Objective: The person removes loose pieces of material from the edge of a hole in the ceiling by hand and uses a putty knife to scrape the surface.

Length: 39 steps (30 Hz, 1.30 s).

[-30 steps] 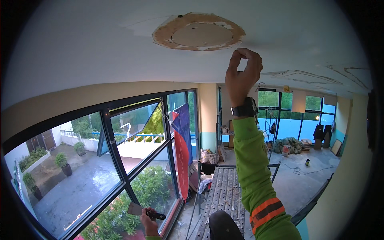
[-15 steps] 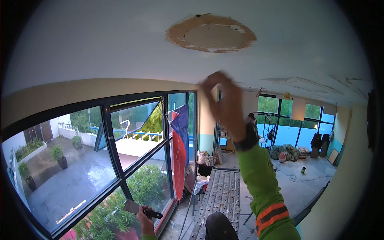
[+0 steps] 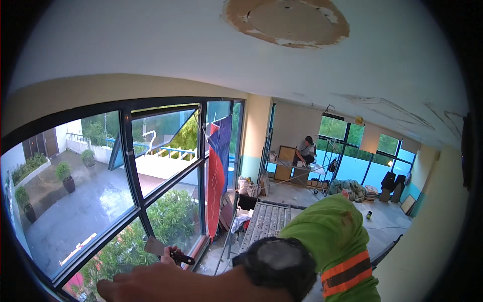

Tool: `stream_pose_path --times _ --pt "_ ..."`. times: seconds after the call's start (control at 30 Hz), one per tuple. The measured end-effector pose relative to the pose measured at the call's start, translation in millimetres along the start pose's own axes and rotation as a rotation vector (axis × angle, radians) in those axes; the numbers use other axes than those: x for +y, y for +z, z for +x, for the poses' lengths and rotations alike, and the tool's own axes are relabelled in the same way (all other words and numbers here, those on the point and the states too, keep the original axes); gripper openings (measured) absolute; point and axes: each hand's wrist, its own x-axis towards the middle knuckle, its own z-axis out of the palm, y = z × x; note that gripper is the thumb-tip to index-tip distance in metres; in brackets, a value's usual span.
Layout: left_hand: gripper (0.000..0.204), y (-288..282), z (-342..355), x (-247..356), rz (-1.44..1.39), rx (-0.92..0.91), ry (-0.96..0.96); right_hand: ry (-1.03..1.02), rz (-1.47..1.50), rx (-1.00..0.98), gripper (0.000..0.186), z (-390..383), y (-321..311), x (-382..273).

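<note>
My left hand [image 3: 174, 250] is closed around the dark handle of a putty knife [image 3: 155, 246]. Its flat blade points up and left in front of the window. Across the lower part of the view reaches my right forearm in a green sleeve with an orange and dark band, and a black watch [image 3: 279, 256] on the wrist. My right hand [image 3: 166, 283] lies close below the left one, partly covering it. The lower edge cuts off most of its fingers, so its grip is hidden. Overhead, the white ceiling has a round brown-edged patch [image 3: 289, 22].
A perforated metal scaffold plank [image 3: 261, 221] lies below me. Large dark-framed windows [image 3: 143, 201] run along the left, with a red and blue cloth [image 3: 217, 176] hanging beside them. Farther back, another person [image 3: 305, 152] bends over a scaffold; filled sacks [image 3: 347, 190] lie on the floor.
My right hand has come down from near the ceiling to beside my left hand. The view has tilted lower, bringing the other person more fully into sight. The left hand still holds the putty knife.
</note>
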Motion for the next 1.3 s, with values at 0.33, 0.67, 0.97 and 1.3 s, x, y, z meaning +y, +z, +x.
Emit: stream_pose_path --times 0.33,0.67,0.97,1.3 --pt "0.022 -13.5 -6.1 4.7 -0.056 -0.005 0.183 0.048 -0.047 -0.035 0.010 -7.2 9.9 -1.3" --pt "0.021 62.0 -98.3 -6.9 0.320 -0.296 0.537 0.217 -0.630 -0.068 0.043 -57.0 70.2 135.0" --pt "0.018 58.3 -118.9 -21.6 0.007 -0.665 0.091 0.627 -0.175 0.000 0.074 -123.6 154.4 220.5" --pt "0.026 76.2 -137.5 -13.8 0.106 -0.753 0.076 0.648 0.027 -0.009 0.047 -144.2 130.0 213.8"
